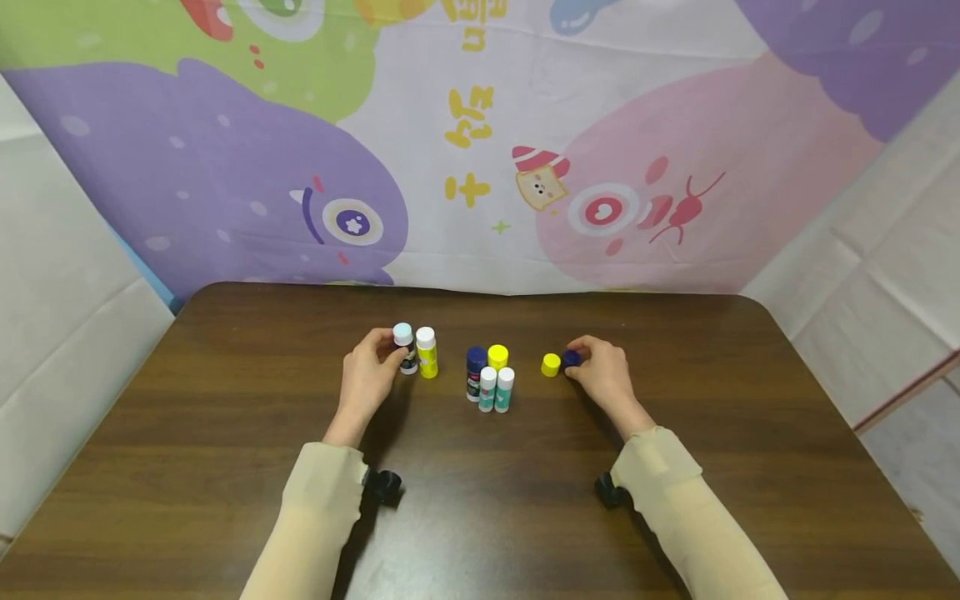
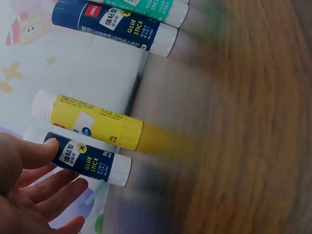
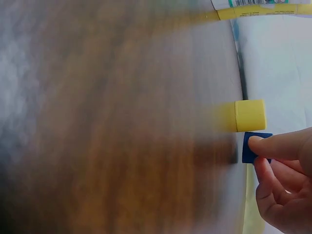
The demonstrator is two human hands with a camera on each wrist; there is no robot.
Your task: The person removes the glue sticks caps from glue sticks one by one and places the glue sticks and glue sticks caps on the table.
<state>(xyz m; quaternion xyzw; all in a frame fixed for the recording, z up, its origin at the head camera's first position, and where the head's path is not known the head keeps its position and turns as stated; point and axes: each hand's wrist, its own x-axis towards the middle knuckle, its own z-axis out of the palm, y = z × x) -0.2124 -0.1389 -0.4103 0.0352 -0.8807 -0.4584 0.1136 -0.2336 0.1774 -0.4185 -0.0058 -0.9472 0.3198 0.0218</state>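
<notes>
Two bare hands flank the blue-capped stick (image 1: 476, 373), which stands upright on the table (image 1: 480, 533). Left of that stick, the left hand (image 1: 366, 379) pinches the dark stick (image 2: 92, 161), thumb on its label, the grip only as wide as the barrel; its lower fingers are loosely spread, and what touches the barrel's far side is hidden. The yellow stick (image 1: 427, 358) stands between the dark one and the blue-capped stick. Right of the blue-capped stick, the right hand (image 1: 606, 372) holds the blue cap (image 1: 572, 359) in a narrow pinch, its thumb covering part of it; the yellow cap (image 1: 551, 365) sits just beside, on the side towards that stick. Close by the blue-capped stick, two teal sticks (image 1: 503, 392) hide most of the yellow-capped stick (image 1: 497, 357). The left wrist view crops the teal sticks at its top edge, and blur covers much of the table in the right wrist view.
</notes>
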